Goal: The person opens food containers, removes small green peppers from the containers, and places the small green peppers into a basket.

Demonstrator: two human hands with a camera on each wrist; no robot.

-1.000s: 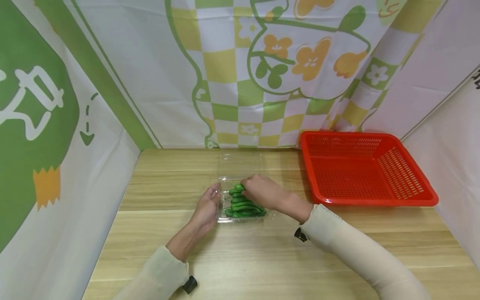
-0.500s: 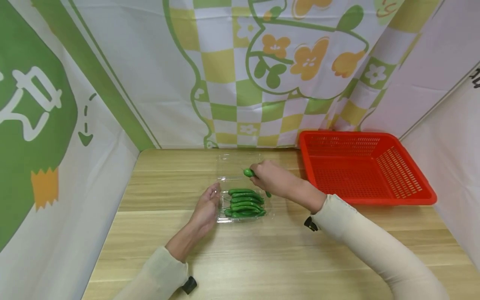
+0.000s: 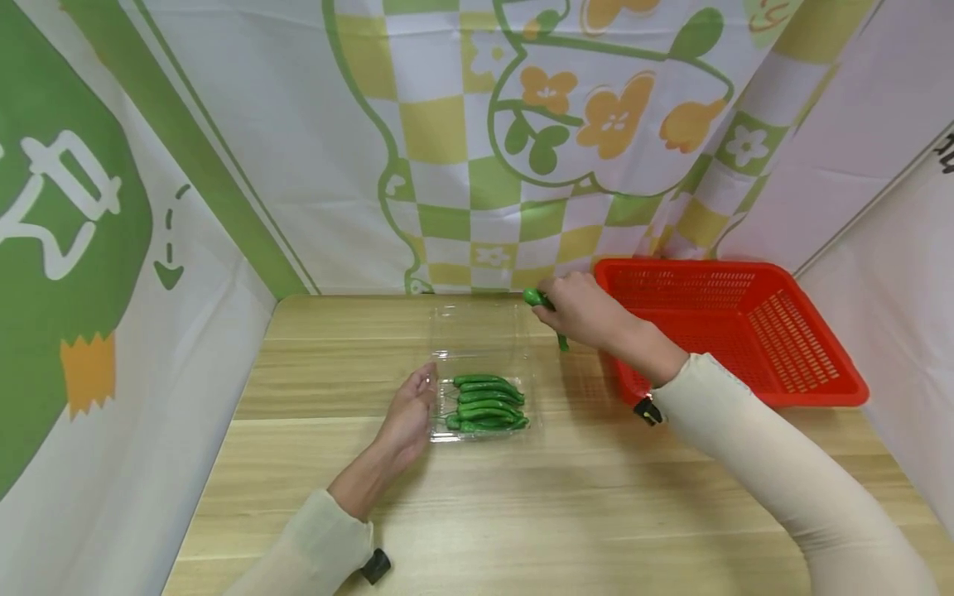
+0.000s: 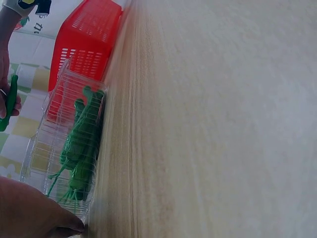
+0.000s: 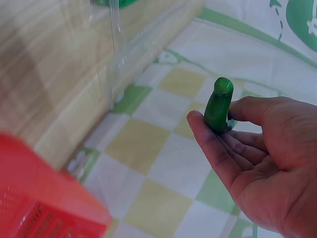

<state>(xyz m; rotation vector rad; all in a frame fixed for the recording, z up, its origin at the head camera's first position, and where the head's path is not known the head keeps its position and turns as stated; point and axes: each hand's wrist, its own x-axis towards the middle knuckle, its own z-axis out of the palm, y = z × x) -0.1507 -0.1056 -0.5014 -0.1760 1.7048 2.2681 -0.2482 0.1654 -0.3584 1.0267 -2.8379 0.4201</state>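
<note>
My right hand [image 3: 585, 308] pinches a green chili pepper [image 3: 561, 339] between thumb and fingers, above the table left of the red basket. The right wrist view shows that pepper [image 5: 218, 106] end-on at the fingertips. An open clear plastic clamshell box [image 3: 477, 439] lies on the table, its lid folded back toward the wall. Several green peppers [image 3: 488, 404] lie side by side inside it. My left hand [image 3: 408, 414] grips the box's left side. In the left wrist view, part of the left hand [image 4: 34, 210] is at the box's near end, its grip partly hidden.
A red perforated plastic basket [image 3: 745, 401] stands at the back right of the wooden table [image 3: 477, 513]. Nothing shows in the visible part of its inside. Printed cloth [image 3: 440, 132] hangs at the back and sides.
My right hand has lifted the pepper out of the box and carried it up and to the right, toward the basket. The left hand and the box have stayed in place.
</note>
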